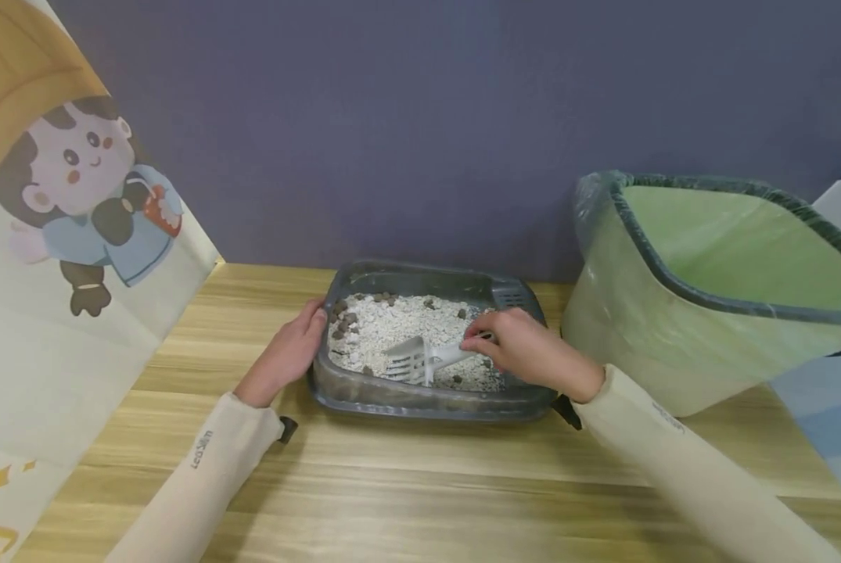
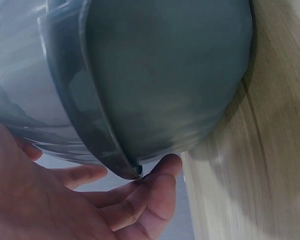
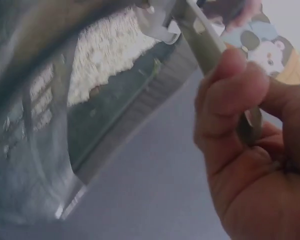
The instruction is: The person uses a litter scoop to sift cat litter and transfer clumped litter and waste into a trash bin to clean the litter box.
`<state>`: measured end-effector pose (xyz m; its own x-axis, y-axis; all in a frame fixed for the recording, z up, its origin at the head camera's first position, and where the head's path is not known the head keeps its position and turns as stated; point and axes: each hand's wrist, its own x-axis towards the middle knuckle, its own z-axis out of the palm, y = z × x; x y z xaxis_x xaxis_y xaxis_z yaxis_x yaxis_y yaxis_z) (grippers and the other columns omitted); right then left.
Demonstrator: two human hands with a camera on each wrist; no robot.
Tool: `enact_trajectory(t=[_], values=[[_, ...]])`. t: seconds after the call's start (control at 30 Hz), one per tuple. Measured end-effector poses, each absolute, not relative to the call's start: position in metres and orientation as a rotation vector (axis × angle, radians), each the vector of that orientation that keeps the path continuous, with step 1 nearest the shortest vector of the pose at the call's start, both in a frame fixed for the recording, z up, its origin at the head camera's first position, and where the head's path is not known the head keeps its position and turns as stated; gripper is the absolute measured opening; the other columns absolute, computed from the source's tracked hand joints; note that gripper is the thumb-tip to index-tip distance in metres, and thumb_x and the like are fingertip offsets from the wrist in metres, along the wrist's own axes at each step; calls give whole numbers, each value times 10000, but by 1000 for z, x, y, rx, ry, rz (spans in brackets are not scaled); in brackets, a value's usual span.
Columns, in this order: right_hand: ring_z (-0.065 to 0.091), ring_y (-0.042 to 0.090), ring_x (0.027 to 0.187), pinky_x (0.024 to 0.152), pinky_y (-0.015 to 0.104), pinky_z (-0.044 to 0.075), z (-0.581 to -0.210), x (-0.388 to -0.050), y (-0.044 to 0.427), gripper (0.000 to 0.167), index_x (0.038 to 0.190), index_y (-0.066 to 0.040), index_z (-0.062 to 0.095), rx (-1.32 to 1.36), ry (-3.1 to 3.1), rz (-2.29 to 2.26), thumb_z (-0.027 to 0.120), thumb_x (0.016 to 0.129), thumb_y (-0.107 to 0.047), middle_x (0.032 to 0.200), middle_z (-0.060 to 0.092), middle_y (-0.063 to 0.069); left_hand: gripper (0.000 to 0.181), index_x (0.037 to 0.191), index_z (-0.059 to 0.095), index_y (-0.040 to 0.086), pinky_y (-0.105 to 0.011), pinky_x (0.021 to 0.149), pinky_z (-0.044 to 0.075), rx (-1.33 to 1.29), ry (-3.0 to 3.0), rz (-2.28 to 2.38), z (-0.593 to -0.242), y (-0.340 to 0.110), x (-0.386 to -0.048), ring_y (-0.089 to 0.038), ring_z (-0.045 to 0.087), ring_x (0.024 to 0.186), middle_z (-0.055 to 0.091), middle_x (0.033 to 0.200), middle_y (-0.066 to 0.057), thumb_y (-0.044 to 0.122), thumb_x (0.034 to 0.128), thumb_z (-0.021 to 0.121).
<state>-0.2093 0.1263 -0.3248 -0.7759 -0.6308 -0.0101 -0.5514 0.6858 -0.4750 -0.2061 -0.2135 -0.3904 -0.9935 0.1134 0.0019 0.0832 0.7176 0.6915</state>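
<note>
A dark grey, translucent litter box (image 1: 427, 403) sits on the wooden table, holding pale litter (image 1: 392, 317) with brown clumps (image 1: 343, 322) mostly at its left side. My left hand (image 1: 289, 352) grips the box's left rim; in the left wrist view, its curled fingers (image 2: 160, 200) reach under the lip. A light grey slotted litter scoop (image 1: 409, 361) rests low in the litter near the front wall. My right hand (image 1: 522, 344) holds its handle (image 3: 202, 42) from the right, fingers wrapped round the end. Litter partly hides the scoop's slotted head.
A tall pale bin (image 1: 624, 344), lined with a clear bag and rimmed in dark grey, stands close to the box's right. Behind the box rises a dark blue-grey wall (image 1: 392, 133). A cartoon-printed panel (image 1: 61, 336) borders the table (image 1: 392, 493) on the left.
</note>
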Motion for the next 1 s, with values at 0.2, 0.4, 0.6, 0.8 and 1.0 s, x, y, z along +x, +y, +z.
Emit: enact_trajectory(t=[0.2, 0.4, 0.6, 0.8, 1.0], values=[[497, 61, 641, 625, 290, 467, -353, -204, 113, 172, 997, -122, 643, -1167, 2673, -510, 523, 974, -242, 796, 576, -60, 591, 1502, 216, 117, -615, 1025, 269, 165, 2864, 1156, -388, -212, -206, -465, 341, 1280, 338, 1450, -245, 447, 1017, 141], [464, 88, 642, 581, 279, 437, -368, -201, 109, 89, 1014, -98, 575, -1193, 2650, -513, 575, 949, -159, 796, 497, -82, 572, 1489, 240, 110, -621, 1007, 294, 186, 2867, 1166, -386, -212, -205, -475, 368, 1256, 372, 1421, -263, 427, 1023, 149], [445, 86, 620, 557, 267, 419, -377, -200, 112, 60, 1005, -130, 531, -1176, 2706, -601, 534, 972, -179, 775, 505, -50, 563, 1484, 252, 131, -636, 950, 354, 178, 2856, 1172, -386, -214, -204, -479, 430, 1199, 441, 1355, -271, 436, 1022, 148], [428, 96, 584, 501, 269, 407, -384, -195, 118, 125, 1097, -131, 517, -1003, 2780, -782, 478, 993, -191, 827, 545, -10, 562, 1480, 259, 141, -632, 949, 358, 177, 2847, 1177, -387, -214, -204, -475, 451, 1178, 476, 1306, -278, 443, 1020, 148], [407, 107, 584, 495, 271, 397, -395, -192, 118, 181, 1133, -93, 520, -946, 2934, -927, 480, 991, -199, 792, 460, -37, 567, 1477, 262, 108, -622, 1013, 282, 184, 2868, 1158, -389, -215, -205, -489, 369, 1248, 376, 1413, -272, 426, 1023, 145]])
